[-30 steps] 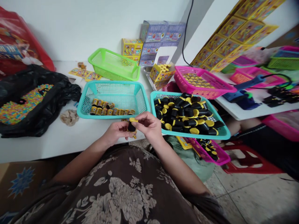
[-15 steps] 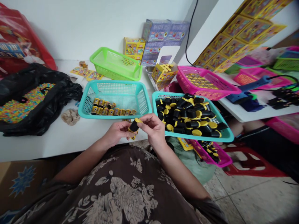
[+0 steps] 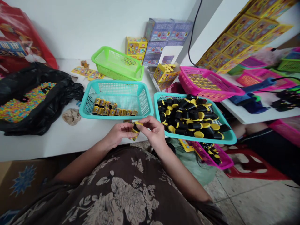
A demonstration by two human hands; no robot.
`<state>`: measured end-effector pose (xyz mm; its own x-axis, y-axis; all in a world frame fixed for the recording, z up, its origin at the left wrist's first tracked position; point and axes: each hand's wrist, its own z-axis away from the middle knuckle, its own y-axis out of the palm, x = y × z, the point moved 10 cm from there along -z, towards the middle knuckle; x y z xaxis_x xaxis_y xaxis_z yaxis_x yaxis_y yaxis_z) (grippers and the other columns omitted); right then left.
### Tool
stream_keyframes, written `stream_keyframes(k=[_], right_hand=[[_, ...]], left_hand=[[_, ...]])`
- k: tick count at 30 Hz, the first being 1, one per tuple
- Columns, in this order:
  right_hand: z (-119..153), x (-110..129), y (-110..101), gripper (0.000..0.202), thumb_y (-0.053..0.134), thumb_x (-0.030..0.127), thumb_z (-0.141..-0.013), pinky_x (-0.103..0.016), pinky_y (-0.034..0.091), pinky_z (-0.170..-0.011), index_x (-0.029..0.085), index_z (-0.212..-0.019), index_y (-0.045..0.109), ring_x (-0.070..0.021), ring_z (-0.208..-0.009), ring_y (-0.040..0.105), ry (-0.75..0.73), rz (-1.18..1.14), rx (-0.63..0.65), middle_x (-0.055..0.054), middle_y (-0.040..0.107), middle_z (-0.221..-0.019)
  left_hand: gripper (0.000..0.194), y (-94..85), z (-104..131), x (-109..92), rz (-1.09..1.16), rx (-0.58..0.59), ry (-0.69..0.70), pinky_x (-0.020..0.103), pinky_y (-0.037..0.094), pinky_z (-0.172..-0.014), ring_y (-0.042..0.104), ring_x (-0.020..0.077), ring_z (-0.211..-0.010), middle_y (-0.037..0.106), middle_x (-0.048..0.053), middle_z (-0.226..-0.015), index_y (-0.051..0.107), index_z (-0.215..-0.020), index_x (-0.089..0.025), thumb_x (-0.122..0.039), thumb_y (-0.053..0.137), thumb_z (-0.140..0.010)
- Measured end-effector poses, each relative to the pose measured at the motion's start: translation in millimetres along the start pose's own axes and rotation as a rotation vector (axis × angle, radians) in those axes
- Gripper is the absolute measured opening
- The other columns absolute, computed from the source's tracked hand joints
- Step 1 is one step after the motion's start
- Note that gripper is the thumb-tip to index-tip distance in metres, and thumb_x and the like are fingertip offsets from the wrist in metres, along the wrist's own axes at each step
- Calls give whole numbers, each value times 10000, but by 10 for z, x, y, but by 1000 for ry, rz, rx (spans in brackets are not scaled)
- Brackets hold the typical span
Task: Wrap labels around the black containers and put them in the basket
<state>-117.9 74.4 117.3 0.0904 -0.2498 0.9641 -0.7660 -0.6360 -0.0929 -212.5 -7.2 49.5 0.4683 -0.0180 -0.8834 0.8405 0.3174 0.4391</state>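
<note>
Between both hands, over the table's front edge, is a small black canister (image 3: 138, 126) with a yellow cap, its lower part inside a yellow printed sleeve (image 3: 135, 136). My left hand (image 3: 119, 135) pinches the sleeve from the left. My right hand (image 3: 152, 129) grips the capped end with thumb and fingers. Just beyond, a turquoise basket (image 3: 116, 117) holds several canisters with yellow printed wraps, in rows along its near side. Right of my hands, a second turquoise basket (image 3: 201, 139) is heaped with plain black canisters with yellow caps.
At left, a black plastic bag (image 3: 67, 92) holds tiny coloured beads. A green basket (image 3: 117, 64) and yellow and purple boxes (image 3: 159, 29) stand along the wall. A pink basket (image 3: 211, 90) overlaps the right turquoise one. A person's leg (image 3: 264, 140) shows at far right.
The black canister has sunk into the printed sleeve; less of its black side shows. My right hand has come down slightly with it. The view has shifted a little.
</note>
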Motion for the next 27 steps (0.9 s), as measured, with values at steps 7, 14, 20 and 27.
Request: stream_keyframes(k=[7,14,20,27], right_hand=[[81,-169,60,167,681,369,-834,-273,506,-573,221,-759,657,-117,-601,580,36,-78,2,9,640,-745],[83,-199,80,164,772,330,-749,-284,518,-562,208,-759,663,-130,-564,603,82,-201,36,19,657,-661],[84,-228,-66,60,722,256,-757,-280,511,-579,226,-790,682,-122,-597,582,37,-272,-113,16,669,-717],[182,106,126,139,707,253,-826,-369,553,-778,245,-965,714,-201,-934,658,-206,44,130,-62,703,-1034]], left_hand=[[187,34,-4,91,281,-35,-66,315,478,-735,632,149,-713,690,34,-765,727,-769,-129,-205,843,-644],[173,141,52,167,394,27,-120,271,474,-623,619,146,-703,672,38,-761,713,-787,-138,-204,819,-667],[183,210,65,206,406,86,-123,264,460,-611,626,158,-734,683,69,-822,714,-883,-136,-230,766,-736],[198,180,70,96,432,46,-97,274,477,-680,591,134,-742,647,35,-813,693,-834,-134,-308,759,-766]])
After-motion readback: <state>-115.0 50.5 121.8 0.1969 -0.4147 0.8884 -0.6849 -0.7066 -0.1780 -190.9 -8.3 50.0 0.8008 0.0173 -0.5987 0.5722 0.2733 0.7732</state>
